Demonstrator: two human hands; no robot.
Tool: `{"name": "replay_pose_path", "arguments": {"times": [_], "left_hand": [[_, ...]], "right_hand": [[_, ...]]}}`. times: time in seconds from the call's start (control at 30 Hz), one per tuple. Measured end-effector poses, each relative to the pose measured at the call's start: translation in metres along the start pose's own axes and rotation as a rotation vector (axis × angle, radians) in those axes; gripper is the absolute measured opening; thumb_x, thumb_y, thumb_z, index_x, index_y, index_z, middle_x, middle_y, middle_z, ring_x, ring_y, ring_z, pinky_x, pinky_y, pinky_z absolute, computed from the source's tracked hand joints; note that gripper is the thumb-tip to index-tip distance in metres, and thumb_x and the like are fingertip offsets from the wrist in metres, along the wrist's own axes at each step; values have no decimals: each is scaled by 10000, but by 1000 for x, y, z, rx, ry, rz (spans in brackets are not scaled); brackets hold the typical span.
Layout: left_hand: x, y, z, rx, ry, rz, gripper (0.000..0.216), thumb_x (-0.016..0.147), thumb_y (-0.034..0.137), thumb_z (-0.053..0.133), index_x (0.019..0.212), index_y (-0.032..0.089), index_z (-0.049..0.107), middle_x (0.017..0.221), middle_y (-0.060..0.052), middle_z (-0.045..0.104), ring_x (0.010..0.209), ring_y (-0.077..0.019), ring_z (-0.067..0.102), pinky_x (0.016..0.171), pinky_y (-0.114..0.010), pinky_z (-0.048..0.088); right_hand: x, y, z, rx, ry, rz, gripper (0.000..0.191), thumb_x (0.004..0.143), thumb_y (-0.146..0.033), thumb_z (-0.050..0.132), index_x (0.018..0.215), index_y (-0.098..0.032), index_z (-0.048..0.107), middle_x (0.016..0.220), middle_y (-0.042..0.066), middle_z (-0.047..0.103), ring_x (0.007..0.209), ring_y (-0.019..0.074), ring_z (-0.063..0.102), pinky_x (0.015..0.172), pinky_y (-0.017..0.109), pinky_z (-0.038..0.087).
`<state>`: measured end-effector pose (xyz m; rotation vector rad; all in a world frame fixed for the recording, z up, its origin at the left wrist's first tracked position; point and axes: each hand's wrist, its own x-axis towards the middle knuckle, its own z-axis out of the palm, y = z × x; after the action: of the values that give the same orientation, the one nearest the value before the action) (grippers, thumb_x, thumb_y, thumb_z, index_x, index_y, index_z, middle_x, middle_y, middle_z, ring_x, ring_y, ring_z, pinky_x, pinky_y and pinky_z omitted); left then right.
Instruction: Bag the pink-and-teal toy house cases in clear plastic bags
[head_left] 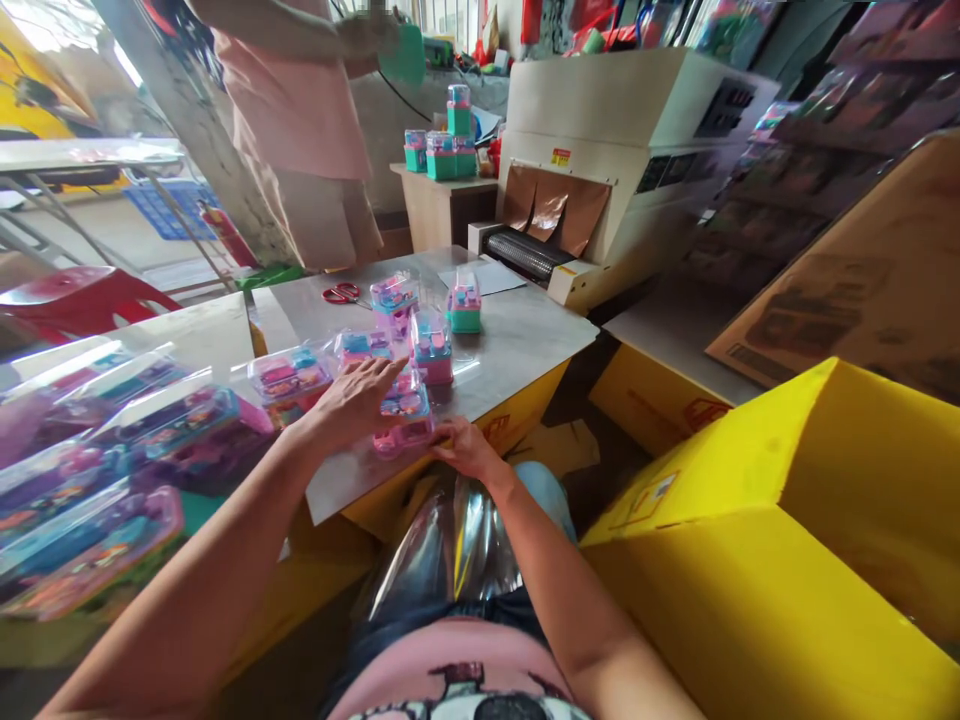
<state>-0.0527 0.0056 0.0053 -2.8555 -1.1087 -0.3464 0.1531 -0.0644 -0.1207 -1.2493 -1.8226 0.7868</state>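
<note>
My left hand [364, 388] reaches over the metal tabletop with its fingers stretched out, above or against a pink and purple toy box with a clear lid [405, 405]. At the table edge, my right hand [466, 450] is closed, fingertips bent in beside that box's lower corner; what they pinch is hidden. Clear plastic film [446, 550] lies across my lap just below my right hand. Close around the left hand stand more toy boxes: a pink one [431, 350], a purple one [394, 300], another [289, 375], and one with a green base [465, 305].
Red scissors [341, 293] and paper [491, 277] lie farther back on the table. Many packed toys [150, 430] fill the left side. A conveyor machine [585, 150] stands behind, a yellow carton [750, 500] at right. A person in pink [300, 120] stands across the table.
</note>
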Motion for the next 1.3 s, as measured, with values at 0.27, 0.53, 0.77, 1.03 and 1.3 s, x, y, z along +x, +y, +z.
{"name": "replay_pose_path", "arguments": {"times": [0.27,0.53,0.77,1.03,1.3], "left_hand": [[-1,-3,-5,-120,-8,22,679,774,475,721,1345,169,519,1179,-123,598,1055,-288,574,895,-380,467],[2,6,-20,-174,87,81,686,796,504,712,1365,184,500,1217,-115,598,1075,-272,589,897,-369,474],[20,3,-15,-236,66,77,700,760,490,736,1372,244,502,1249,-106,591,1130,-288,592,950,-409,477],[30,4,-13,-248,124,179,685,776,486,741,1346,182,510,1238,-129,604,1133,-283,590,954,-405,475],[18,11,-10,-291,159,187,657,819,446,717,1380,197,484,1296,-122,566,1191,-289,555,1007,-391,449]], "right_hand": [[3,10,-18,567,211,390,306,839,-448,643,992,-186,678,932,47,713,801,168,661,740,302,519],[30,5,-1,1100,160,496,490,663,-620,764,851,-169,724,746,20,728,632,138,651,585,237,489],[33,24,-5,1080,342,502,530,520,-510,872,908,-172,745,707,-15,724,585,129,627,591,263,498],[32,31,-25,1083,441,525,477,540,-470,882,880,-177,721,704,-10,714,585,123,631,573,248,500],[27,27,-42,1066,230,439,546,602,-543,842,991,-174,736,883,41,740,677,143,659,609,269,540]]}}
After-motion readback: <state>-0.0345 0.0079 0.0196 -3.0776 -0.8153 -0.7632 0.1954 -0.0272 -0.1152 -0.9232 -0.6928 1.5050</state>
